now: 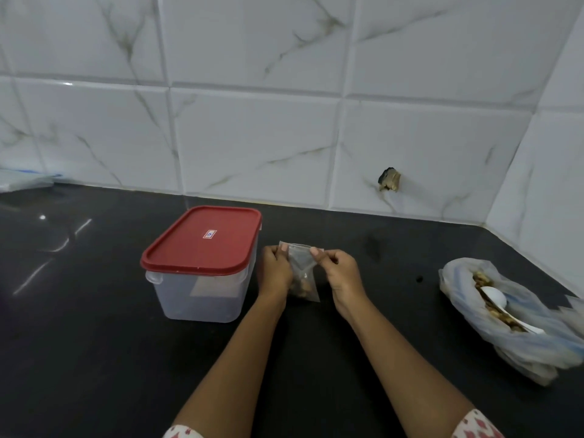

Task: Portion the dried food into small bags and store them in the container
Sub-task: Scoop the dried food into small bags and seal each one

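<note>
While the left hand (276, 268) & right hand (339, 273) pinched the small bag (301, 273) top, prob sealing it, the container (202, 289) sat lidded & the big bag (505, 327) had plenty left.

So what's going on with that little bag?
A person pinches the top of a small clear bag with the left hand and right hand; a little dried food sits inside. The container stands on the left, red lid on. On the right, a big plastic bag of food lies open on the counter, a white spoon in it.
</note>
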Motion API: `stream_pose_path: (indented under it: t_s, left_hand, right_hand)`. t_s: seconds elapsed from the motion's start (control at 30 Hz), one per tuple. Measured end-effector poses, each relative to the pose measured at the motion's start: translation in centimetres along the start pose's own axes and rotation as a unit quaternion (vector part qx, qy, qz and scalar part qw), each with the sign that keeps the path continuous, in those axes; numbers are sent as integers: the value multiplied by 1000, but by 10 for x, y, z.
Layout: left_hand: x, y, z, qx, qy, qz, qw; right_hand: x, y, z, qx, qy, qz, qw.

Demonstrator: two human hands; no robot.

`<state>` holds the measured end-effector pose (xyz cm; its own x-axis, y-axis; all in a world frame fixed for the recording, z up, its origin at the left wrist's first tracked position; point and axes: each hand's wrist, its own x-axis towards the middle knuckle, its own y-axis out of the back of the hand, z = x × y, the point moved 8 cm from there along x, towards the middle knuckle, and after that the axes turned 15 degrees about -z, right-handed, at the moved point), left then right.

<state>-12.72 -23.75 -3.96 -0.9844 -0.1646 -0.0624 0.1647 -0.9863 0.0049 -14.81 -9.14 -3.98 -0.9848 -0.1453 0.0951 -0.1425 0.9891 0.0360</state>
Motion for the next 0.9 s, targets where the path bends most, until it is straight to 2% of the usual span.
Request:
stream_pose_path:
  t_s: [0.1,0.3,0.5,0.7,0.9]
  left_hand:
    - [1,1,3,33,-12,12,999]
    - [2,5,8,87,-42,29,995]
    - [4,-1,7,119,-44,-17,992]
    - [4,1,14,106,-72,2,992]
    - [7,2,16,144,-94,21,985]
  right_hand:
    - [3,2,0,-12,-8,11,1000]
    - [14,-3,-6,-113,-17,21,993]
    - [18,1,-2,-90,-16,27,995]
    - [17,-8,-6,-48,-15,-42,998]
    - [23,-13,-12,-200,-49,-35,978]
